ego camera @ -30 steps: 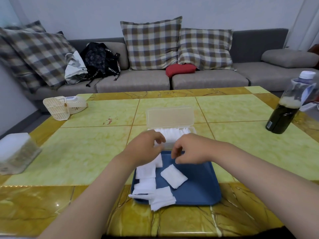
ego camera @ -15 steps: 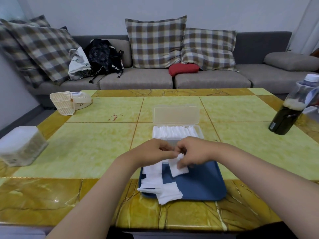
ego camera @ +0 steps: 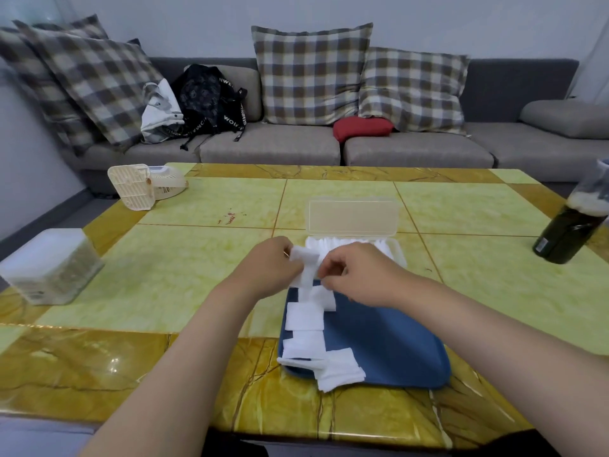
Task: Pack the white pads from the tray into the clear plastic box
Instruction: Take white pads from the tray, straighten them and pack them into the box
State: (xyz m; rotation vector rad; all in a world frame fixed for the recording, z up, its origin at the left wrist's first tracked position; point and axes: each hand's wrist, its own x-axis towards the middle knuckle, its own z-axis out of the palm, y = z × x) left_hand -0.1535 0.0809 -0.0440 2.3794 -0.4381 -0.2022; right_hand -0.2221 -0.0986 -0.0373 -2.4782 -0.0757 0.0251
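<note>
Currently pinching one white pad (ego camera: pixel 304 262) with left hand (ego camera: pixel 267 269) and right hand (ego camera: pixel 360 275), both clamped on it, just over near edge of open clear plastic box (ego camera: pixel 397 250); other pads (ego camera: pixel 303 316) strewn along left side of blue tray (ego camera: pixel 382 351).

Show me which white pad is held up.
The pad pinched between left hand and right hand; the rest lie in the tray or box.

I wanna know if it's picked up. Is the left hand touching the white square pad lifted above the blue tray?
Touching. The head view shows the left hand pinching the white square pad at its top edge.
</note>
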